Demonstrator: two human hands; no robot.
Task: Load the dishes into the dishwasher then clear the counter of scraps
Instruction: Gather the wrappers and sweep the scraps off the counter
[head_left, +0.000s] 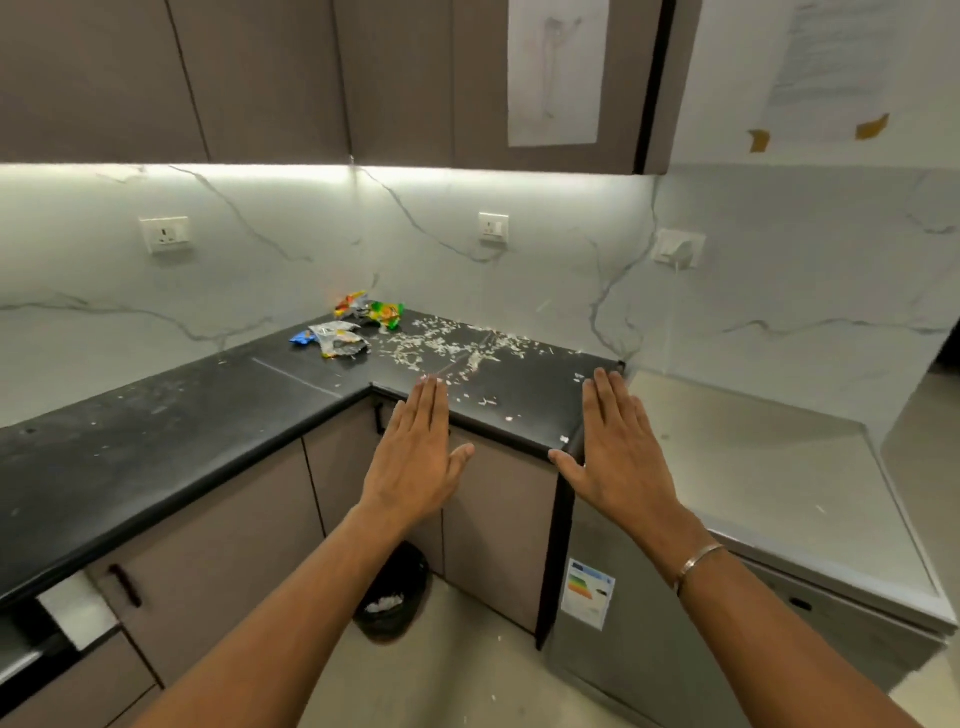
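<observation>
While left hand (415, 457) & right hand (621, 457) hovered flat, empty, at the near counter (156, 431) edge, scraps (441, 344) looked best swept w/ wrappers (337, 338) toward the bin (393, 587).

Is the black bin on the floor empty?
Not empty: the round black bin on the floor has a small heap of white scraps lying inside its dark liner.

Scraps (447, 345): pale shreds, scattered loose on the far right stretch of the black desk (156, 441), sparser toward its near edge. Wrappers (340, 338): crumpled, silver and coloured, in the far corner, just left of the scraps. Dishwasher (587, 670): grey, door closed, right of the desk end.
</observation>
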